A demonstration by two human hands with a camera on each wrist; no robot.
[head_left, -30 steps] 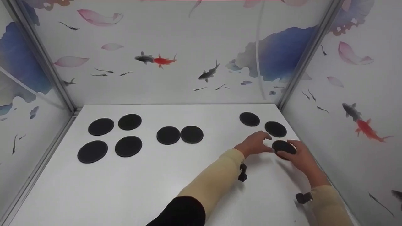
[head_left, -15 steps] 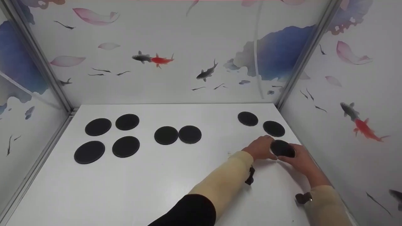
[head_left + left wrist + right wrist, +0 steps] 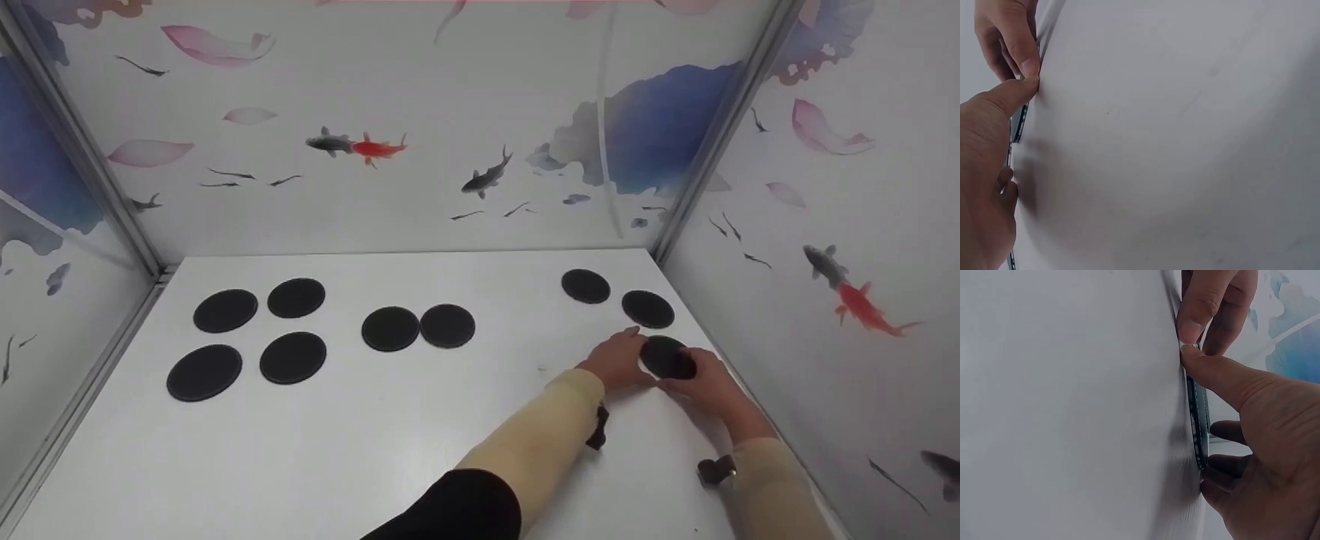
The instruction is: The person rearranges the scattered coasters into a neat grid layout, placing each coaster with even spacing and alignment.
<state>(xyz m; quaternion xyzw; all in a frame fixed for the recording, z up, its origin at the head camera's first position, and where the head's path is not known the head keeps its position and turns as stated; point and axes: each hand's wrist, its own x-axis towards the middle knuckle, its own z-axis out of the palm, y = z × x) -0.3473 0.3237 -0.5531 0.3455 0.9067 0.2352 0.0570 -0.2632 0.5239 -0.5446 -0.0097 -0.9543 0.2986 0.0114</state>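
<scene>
A round black coaster [image 3: 666, 357] with a stitched edge lies flat at the right side of the white table, between both hands. My left hand [image 3: 616, 361] holds its left edge, fingers curved along the far left side and thumb at the near edge. From the right, my right hand [image 3: 705, 386] grips the same coaster, its fingertips over the right rim. The two thumbs meet at the near edge, as the left wrist view shows at the left thumb [image 3: 1019, 93]. In the right wrist view the coaster [image 3: 1198, 419] appears edge-on, with fingers behind it.
Just beyond the hands lie two more black coasters, one [image 3: 648, 309] close to the held one and one [image 3: 586, 286] farther back. Two touching coasters [image 3: 448, 325] sit mid-table, and several others [image 3: 293, 358] at the left. Printed walls [image 3: 420, 90] enclose the table.
My left hand has come in from the left and nearer to the coaster's edge, its thumb meeting the right thumb. The right fingers now overlap the rim more. The other coasters stay in place.
</scene>
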